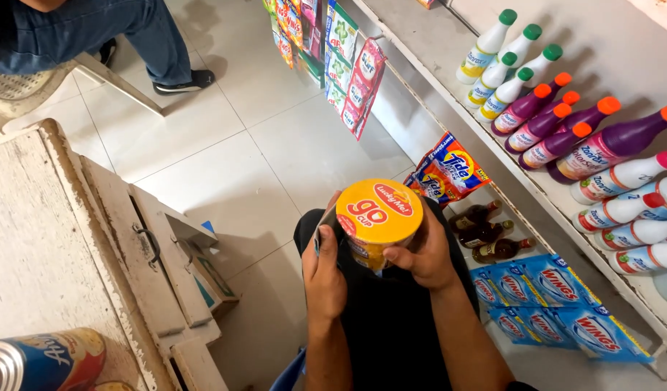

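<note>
Both hands gripped 1 round yellow-lidded noodle cup (378, 217) above the lap: left hand (324, 269) closed on its side, right hand (422, 250) clasping the opposite side, near the white shelf (449, 87) of bottles.

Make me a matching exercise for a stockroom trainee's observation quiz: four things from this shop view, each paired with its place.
Things:
1 yellow-lidded cup
2 purple bottles
3 blue sachet packs
4 tin can

Places:
A on the white counter, lower left
B between the left hand and right hand
C on the upper shelf
D low at right, under the shelf

Pairs: 1-B, 2-C, 3-D, 4-A
</note>
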